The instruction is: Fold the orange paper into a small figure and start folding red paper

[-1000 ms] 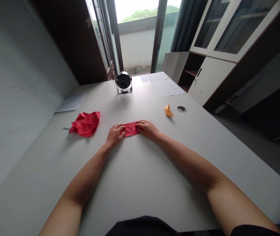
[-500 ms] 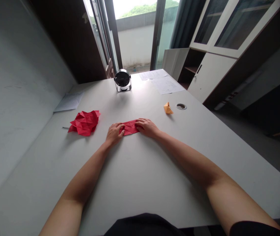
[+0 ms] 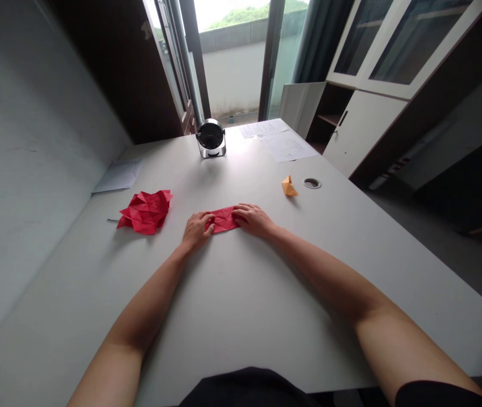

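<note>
A strip of folded red paper (image 3: pixel 224 219), marked with diagonal creases, lies on the white table (image 3: pixel 232 294) in front of me. At its left end, my left hand (image 3: pixel 198 228) grips it with the thumb at the near edge and the fingers at the far edge. My right hand (image 3: pixel 254 219) holds the right end in the same way, its fingers curled over the paper. Both ends of the strip are partly hidden under my fingers.
Left of my hands sits a crumpled, creased red paper piece (image 3: pixel 146 212). A small orange folded paper (image 3: pixel 289 186) lies on the right, beside a round cable hole (image 3: pixel 312 183). Farther back are a small black-and-silver fan-like device (image 3: pixel 211 138) and printed sheets (image 3: pixel 287 146).
</note>
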Available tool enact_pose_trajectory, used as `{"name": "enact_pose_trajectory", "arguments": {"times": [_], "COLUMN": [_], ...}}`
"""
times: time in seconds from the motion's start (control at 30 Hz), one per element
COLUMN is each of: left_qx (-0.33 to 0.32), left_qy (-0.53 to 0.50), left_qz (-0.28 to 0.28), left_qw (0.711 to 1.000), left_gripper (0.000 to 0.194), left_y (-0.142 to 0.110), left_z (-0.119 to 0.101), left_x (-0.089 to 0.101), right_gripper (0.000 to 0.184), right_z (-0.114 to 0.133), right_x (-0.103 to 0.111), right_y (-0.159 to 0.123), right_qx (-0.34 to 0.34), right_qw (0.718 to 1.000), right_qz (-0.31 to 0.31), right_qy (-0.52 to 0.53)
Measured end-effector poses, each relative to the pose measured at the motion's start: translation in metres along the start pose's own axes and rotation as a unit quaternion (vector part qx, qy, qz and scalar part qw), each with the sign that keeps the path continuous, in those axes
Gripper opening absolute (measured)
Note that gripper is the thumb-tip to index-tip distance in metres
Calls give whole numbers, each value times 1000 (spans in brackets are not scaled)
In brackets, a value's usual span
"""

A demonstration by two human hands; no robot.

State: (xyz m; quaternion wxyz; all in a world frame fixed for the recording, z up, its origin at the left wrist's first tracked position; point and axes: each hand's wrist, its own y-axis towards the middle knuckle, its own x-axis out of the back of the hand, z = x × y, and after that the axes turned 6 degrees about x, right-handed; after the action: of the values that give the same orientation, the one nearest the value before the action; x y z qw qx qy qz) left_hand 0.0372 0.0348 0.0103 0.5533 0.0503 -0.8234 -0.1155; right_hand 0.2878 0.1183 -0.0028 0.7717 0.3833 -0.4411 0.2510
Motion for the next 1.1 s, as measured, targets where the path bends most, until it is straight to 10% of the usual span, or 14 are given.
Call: {"name": "enact_pose_trajectory", "arguments": {"times": [1.1], "left_qx": [5], "left_qy": [-1], "left_qz": [7], "left_qw": [1000], "left_gripper": [32], "left_y": [0], "left_z": [0], "left_x": [2], "right_gripper": [33], "right_z": [3], "right_x": [4], "right_y": [1], "right_qx": [4], "right_qw": [1000], "right_qz": [0], "right_qy": [12]}}
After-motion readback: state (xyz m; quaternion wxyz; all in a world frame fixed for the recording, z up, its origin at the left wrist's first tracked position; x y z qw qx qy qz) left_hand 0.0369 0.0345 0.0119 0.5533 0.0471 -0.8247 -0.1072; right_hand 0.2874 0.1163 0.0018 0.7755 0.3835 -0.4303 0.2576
